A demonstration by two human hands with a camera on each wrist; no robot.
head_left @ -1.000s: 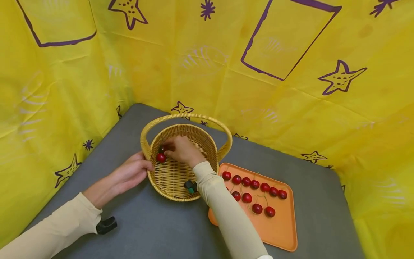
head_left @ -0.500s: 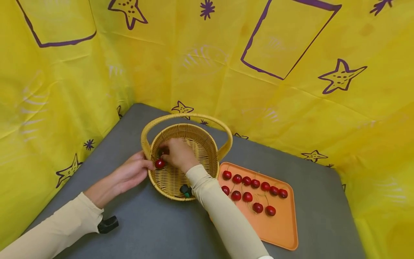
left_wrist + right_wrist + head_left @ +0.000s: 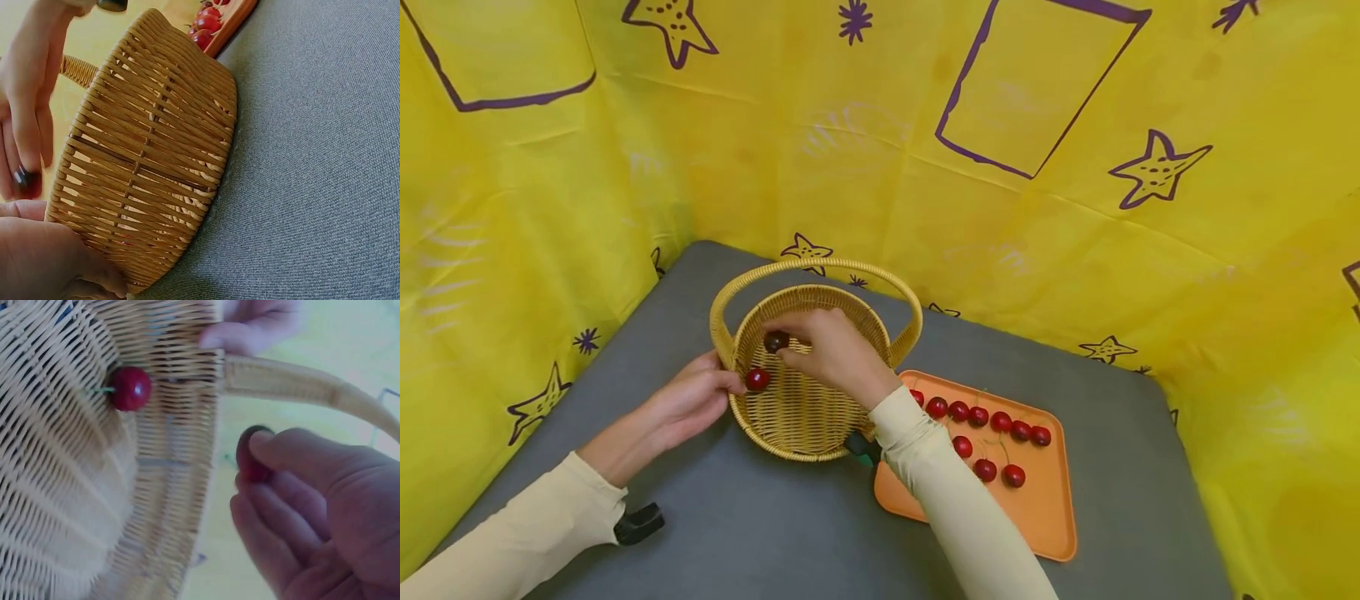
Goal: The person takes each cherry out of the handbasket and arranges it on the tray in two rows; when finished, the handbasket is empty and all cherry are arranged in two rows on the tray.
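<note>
Keep left hand [image 3: 688, 400] clasped on rim of round woven wicker basket [image 3: 805, 417] to steady it. With right hand [image 3: 835, 354] pinching dark red cherry [image 3: 775, 340] above basket interior, lift clear of arched handle [image 3: 816, 268]. Leave second red cherry [image 3: 757, 379] inside, beside left wall. Carry gently toward orange rectangular tray [image 3: 1045, 500].

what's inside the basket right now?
One red cherry lies inside the basket, by the wall near the left hand. The right hand pinches a darker cherry above it. The floor under that hand is covered.
</note>
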